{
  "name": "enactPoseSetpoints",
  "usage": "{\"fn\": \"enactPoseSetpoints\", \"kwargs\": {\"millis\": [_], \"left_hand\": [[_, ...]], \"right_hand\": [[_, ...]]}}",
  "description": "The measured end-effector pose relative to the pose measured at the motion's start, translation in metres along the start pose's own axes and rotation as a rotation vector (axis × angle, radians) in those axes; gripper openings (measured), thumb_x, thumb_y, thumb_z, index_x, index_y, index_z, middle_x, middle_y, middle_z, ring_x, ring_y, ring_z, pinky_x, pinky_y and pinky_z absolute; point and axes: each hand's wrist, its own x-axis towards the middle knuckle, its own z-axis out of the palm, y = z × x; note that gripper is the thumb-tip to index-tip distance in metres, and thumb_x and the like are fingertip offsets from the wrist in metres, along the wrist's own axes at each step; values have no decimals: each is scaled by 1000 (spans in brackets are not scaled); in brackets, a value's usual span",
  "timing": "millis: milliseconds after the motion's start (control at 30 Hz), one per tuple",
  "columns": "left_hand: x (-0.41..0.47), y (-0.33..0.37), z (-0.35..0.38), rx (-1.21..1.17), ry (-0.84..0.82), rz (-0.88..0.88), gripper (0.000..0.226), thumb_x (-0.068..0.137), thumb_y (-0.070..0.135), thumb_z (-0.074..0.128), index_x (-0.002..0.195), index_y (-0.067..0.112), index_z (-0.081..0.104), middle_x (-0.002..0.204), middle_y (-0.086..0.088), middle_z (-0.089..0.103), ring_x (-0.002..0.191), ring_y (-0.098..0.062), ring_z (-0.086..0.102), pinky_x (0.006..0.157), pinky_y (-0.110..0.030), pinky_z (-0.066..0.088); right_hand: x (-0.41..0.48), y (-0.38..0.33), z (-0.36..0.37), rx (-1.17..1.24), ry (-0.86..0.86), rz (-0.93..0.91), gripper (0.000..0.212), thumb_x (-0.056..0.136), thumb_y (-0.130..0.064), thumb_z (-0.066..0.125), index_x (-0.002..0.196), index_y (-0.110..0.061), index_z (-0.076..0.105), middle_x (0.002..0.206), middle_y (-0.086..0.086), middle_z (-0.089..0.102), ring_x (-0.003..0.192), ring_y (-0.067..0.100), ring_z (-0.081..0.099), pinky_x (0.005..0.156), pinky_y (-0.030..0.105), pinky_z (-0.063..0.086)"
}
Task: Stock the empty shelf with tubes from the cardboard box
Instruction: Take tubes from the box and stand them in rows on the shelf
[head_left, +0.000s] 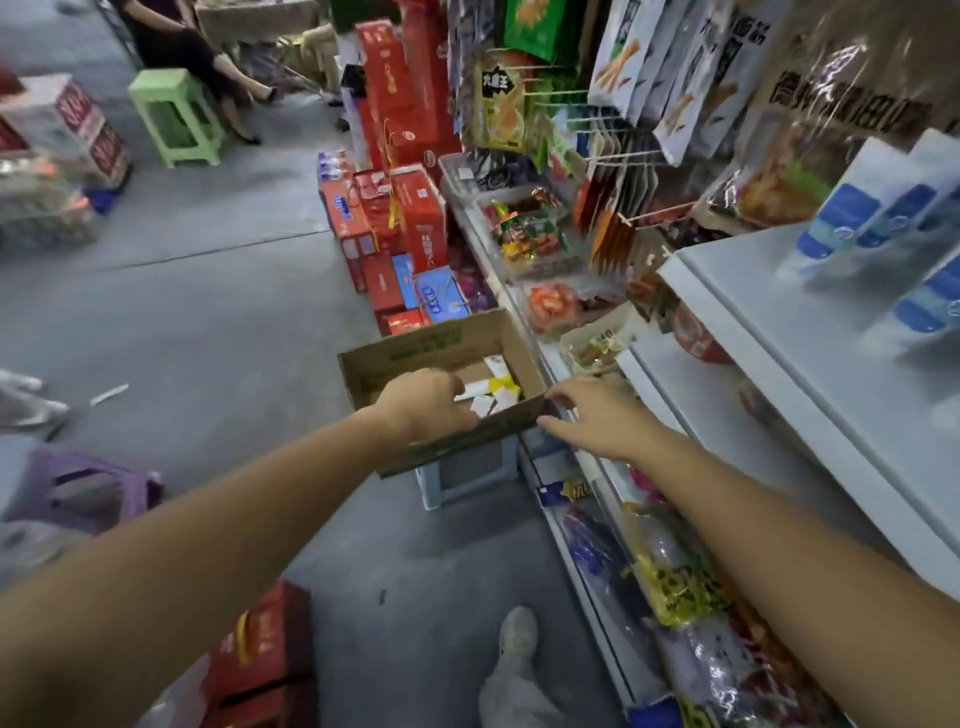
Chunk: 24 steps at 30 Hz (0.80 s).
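Left hand (423, 402) dips into the cardboard box (447, 343), fingers hidden among the white tubes (498, 389), so I can't tell its grip. Right hand (597, 415) is spread at the box's corner, beside the white shelf (779, 322).

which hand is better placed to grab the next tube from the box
Left. The left hand is inside the cardboard box, right over the tubes; the right hand is outside at its corner.
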Motion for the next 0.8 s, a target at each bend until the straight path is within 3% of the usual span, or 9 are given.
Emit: {"fn": "enactPoseSetpoints", "kwargs": {"millis": [167,267,500,667,800], "left_hand": [[51,-17,31,-62,-35,-120,53,85,55,53,123,20,66,120,-3,68,105,-25,64,88,-36,54],[74,-32,55,-50,-89,-181,54,83,57,56,123,21,65,119,-4,68,106,-27,63,89,-39,55],[126,-68,98,-77,-157,-216,41,81,45,59,113,21,68,105,-2,69,95,-25,64,82,-37,56],[169,-104,127,-112,-211,-209,42,84,39,59,123,24,64,115,-2,68,102,-25,65,86,-39,57],[203,-137,144,-92,-238,-180,37,85,26,60,122,21,65,113,-2,68,102,-25,64,84,-37,56]], "right_hand": [[66,33,42,28,-98,-24,47,91,-52,55,124,-19,59,116,-1,57,107,20,56,86,39,51],[97,47,66,18,-169,-33,52,90,-53,55,129,-19,56,122,-2,55,109,19,57,78,31,45],[171,63,104,39,-307,-32,44,88,-50,58,121,-21,58,120,-3,54,109,19,57,85,36,50],[224,72,129,40,-396,-35,44,90,-43,60,126,-17,57,122,2,55,112,22,55,92,40,49],[266,72,149,25,-423,-11,41,90,-41,58,121,-14,59,118,3,57,109,22,56,89,41,50]]}}
